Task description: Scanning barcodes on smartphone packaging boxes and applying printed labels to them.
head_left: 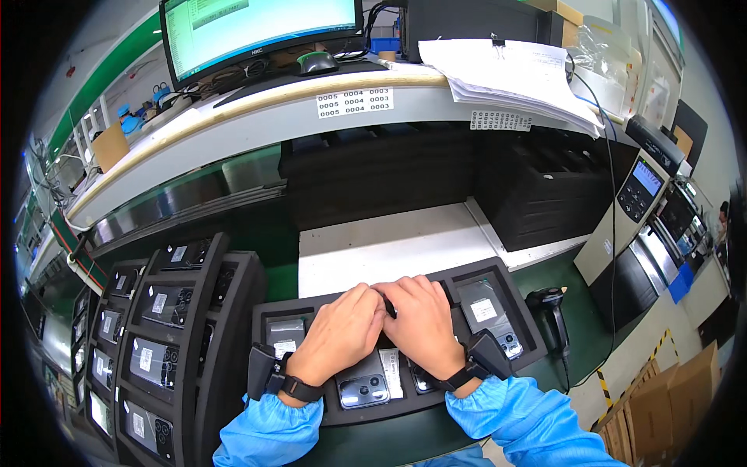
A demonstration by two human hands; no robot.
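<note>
Over the middle of a black foam tray (pixel 311 417), my left hand (pixel 338 331) and my right hand (pixel 422 325) meet, fingertips together. Both are closed, fingers curled in a pinch. A small dark bit shows between them, too hidden to name. Phones lie back up in the tray's slots: one phone (pixel 363 391) below my hands, another phone (pixel 489 315) with a white label at the right, and a third phone (pixel 285 333) beside my left wrist. A narrow white label strip (pixel 391 372) shows between my wrists. My hands cover the tray's centre.
Stacked foam trays of phones (pixel 159 303) stand at the left. A barcode scanner (pixel 554 319) with a cord lies right of the tray. Behind are a white board (pixel 381 241), black foam stacks (pixel 537 191) and a shelf with a monitor (pixel 261 35) and papers (pixel 510 78). A grey bench device (pixel 634 194) stands right.
</note>
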